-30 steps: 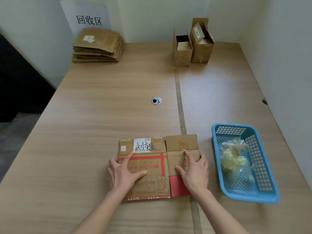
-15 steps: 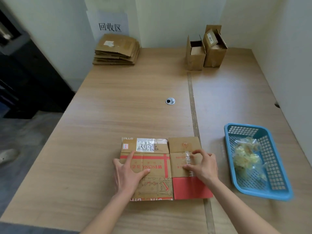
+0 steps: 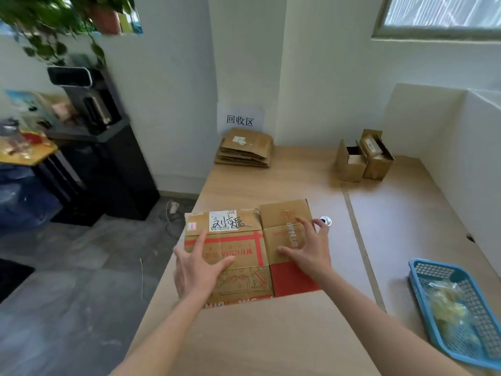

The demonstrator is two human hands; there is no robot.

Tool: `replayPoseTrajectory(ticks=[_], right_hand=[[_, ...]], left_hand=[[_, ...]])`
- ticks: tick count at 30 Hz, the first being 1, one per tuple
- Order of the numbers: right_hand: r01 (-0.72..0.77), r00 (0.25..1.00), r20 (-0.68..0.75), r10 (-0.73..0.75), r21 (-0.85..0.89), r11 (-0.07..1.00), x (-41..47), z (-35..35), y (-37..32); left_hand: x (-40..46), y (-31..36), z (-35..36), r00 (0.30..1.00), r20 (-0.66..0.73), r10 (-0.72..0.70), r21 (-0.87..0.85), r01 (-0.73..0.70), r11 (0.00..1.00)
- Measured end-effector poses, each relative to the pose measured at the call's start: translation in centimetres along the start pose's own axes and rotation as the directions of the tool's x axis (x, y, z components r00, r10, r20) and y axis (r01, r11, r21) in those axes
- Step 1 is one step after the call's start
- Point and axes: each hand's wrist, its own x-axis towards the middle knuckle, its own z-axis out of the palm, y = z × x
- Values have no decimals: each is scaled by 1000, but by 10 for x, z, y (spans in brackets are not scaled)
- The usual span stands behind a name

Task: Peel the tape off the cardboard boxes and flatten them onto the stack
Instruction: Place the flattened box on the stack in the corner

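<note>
One flattened box point(image 3: 249, 251) under both our hands, near table's left edge. L hand point(image 3: 199, 267) flat on it, fingers spread; R hand point(image 3: 307, 248) fingers spread, tips touching. Stack of flat boxes point(image 3: 245, 147) well beyond L hand; two upright boxes point(image 3: 363, 157) beyond R; blue basket point(image 3: 444, 278) right of R hand.

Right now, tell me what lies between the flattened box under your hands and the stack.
Nothing visible: bare table separates the flattened box from the stack at the far edge. The two upright boxes stand off right.

White walls point(image 3: 325, 77), grey floor point(image 3: 67, 294) — window point(image 3: 442, 12) upper right, black cabinet point(image 3: 108, 169) left.
</note>
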Motion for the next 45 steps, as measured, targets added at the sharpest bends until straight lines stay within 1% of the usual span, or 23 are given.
replayPoseTrajectory(ticks=[3, 7, 10, 13, 15, 18, 23, 27, 29, 35, 40, 42, 45], right_hand=[[88, 996, 37, -85, -81, 993, -3, 28, -66], [99, 995, 10, -99, -121, 988, -2, 61, -142], [105, 994, -16, -109, -151, 983, 11, 76, -187], [148, 988, -10, -152, -182, 972, 37, 93, -224], [175, 984, 2, -179, -202, 964, 59, 111, -243], [178, 984, 11, -180, -195, 964, 94, 147, -264], [102, 995, 5, -102, -149, 984, 150, 207, -290], [62, 998, 10, -61, -135, 989, 191, 244, -321], [56, 998, 2, -57, -146, 988, 212, 254, -339], [55, 996, -61, -70, -220, 974, 286, 277, -387], [-41, 994, -109, 9, -294, 955, 335, 304, -400], [-67, 991, -133, 28, -304, 950, 349, 312, -401], [-126, 986, -145, 81, -331, 935, 365, 315, -395]], left_hand=[[28, -28, -66, 998, -50, 48, 55, -45, 997], [68, -51, -135, 986, -104, 130, 147, -114, 983], [103, -62, -169, 985, -107, 135, 170, -116, 979], [142, -72, -190, 989, -87, 122, 165, -106, 981], [170, -85, -198, 992, -80, 102, 172, -87, 981], [218, -101, -206, 993, -68, 99, 206, -83, 975], [312, -116, -225, 991, -13, 130, 302, -120, 946], [380, -119, -245, 990, 15, 140, 344, -137, 929], [410, -120, -254, 991, 23, 131, 347, -131, 929], [506, -124, -258, 983, 50, 177, 309, -183, 933], [588, -130, -240, 957, 155, 245, 279, -280, 918], [613, -129, -230, 945, 179, 273, 266, -314, 911], [641, -126, -212, 922, 262, 284, 256, -351, 901]])
